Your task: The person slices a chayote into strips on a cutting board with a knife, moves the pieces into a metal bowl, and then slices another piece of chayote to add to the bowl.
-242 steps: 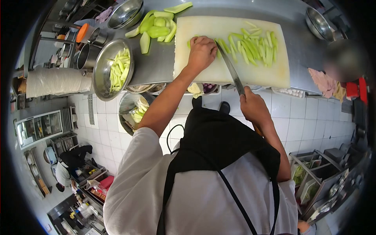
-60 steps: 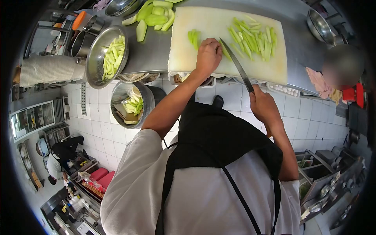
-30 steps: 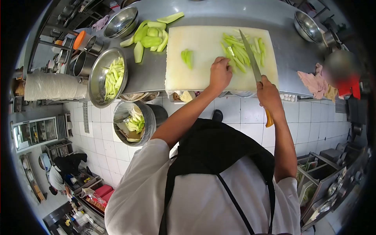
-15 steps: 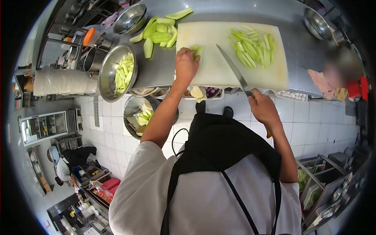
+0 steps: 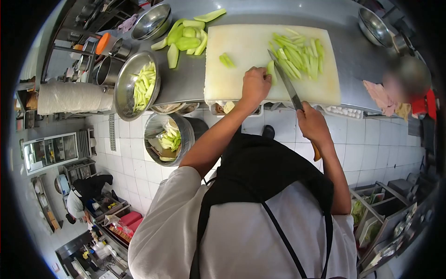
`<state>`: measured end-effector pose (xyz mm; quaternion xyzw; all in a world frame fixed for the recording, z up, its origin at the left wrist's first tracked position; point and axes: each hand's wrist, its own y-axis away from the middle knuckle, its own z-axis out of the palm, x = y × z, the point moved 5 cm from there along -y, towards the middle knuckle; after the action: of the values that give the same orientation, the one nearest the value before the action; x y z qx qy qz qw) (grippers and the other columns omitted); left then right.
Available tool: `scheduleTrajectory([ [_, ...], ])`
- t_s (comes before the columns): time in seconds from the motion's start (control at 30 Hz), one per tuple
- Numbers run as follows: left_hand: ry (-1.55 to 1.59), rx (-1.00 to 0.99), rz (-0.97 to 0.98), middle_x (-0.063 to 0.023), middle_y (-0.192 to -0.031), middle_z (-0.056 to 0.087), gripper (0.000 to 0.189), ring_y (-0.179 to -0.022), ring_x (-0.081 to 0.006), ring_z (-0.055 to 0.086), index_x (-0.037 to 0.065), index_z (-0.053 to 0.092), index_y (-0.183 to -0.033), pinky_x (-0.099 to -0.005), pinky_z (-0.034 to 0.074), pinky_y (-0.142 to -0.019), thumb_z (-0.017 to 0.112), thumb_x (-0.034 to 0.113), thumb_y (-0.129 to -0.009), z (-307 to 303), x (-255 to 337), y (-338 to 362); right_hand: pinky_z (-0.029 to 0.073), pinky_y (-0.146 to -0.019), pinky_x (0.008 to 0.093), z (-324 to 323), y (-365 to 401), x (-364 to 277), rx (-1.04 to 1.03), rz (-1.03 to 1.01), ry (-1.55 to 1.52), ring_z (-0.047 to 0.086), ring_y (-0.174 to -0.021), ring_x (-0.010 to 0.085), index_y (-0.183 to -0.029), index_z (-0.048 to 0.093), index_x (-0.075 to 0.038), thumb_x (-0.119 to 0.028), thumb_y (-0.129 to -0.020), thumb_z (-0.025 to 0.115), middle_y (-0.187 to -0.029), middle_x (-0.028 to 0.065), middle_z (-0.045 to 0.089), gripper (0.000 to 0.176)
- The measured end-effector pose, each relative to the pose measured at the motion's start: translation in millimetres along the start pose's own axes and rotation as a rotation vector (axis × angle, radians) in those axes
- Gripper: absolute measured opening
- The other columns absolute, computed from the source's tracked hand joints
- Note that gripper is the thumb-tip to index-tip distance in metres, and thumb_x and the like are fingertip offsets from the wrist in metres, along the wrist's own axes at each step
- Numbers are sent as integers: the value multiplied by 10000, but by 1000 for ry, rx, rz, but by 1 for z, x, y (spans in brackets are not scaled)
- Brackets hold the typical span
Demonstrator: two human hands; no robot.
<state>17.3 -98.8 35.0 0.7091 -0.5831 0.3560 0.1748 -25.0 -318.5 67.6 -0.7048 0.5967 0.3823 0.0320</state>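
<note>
My right hand is closed round the handle of a long kitchen knife, whose blade points up and left over the white cutting board. My left hand has its fingers curled on a pale green peeled vegetable piece, just left of the blade. Right of the blade spreads a pile of cut vegetable strips. A small cut piece lies by itself on the board's left part. Peeled vegetable halves are heaped on the steel counter beyond the board's left edge.
A steel colander with cut strips stands at the counter's left end. Below it, a metal bin on the floor holds scraps. Steel bowls sit at the back left, with pink cloth at the right. Another person works far left.
My left hand has moved right across the board, from the small piece at the left to a piece beside the blade. The knife hand has stayed nearly in place.
</note>
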Motion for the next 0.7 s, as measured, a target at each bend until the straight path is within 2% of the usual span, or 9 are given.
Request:
scheduleTrajectory([
  [0.07,32,10,38,-217,-858,676,335,-797,-354,676,-33,727,-1126,-435,541,-751,746,103,-820,9,4,0,486,-879,549,-1,0,-1,-9,7,-13,649,-969,485,-1216,572,31,-209,-998,490,-978,309,687,334],
  [0.17,47,-42,76,-202,-868,664,360,-812,-355,666,-31,721,-1153,-433,536,-764,759,124,-830,11,1,0,486,-881,550,-3,3,-6,-22,23,-19,647,-970,485,-1210,575,30,-207,-999,490,-973,307,688,329],
  [0.27,12,-97,47,-245,-1012,651,388,-898,-419,667,-41,692,-1179,-476,541,-840,729,95,-818,11,8,1,485,-881,551,-4,3,-5,8,8,36,646,-967,486,-1206,578,27,-208,-1002,488,-969,303,690,324],
  [0.37,7,-114,62,-271,-1031,639,412,-890,-435,663,-36,683,-1202,-481,544,-845,716,84,-810,14,7,-1,486,-881,551,-8,1,-1,34,-10,74,648,-964,484,-1213,577,22,-207,-1005,486,-969,302,691,323],
  [0.47,-85,-47,153,-252,-940,653,416,-898,-412,659,-30,697,-1199,-486,532,-862,724,126,-814,6,13,-2,490,-879,548,-11,2,-3,21,-2,73,651,-962,480,-1219,575,14,-204,-1006,485,-979,301,692,318],
  [0.57,-107,-33,-26,-296,-995,660,435,-957,-439,659,-29,695,-1191,-497,529,-902,702,137,-789,4,4,-6,493,-878,547,-9,0,-4,11,-9,66,650,-962,479,-1201,575,12,-201,-1003,488,-991,297,691,303],
  [0.7,-181,17,-124,-304,-1046,667,407,-970,-445,664,-30,692,-1142,-489,534,-907,706,152,-779,-12,-15,-3,485,-880,556,-7,4,-5,24,-20,79,641,-968,483,-1160,576,13,-201,-1000,489,-980,294,689,280],
])
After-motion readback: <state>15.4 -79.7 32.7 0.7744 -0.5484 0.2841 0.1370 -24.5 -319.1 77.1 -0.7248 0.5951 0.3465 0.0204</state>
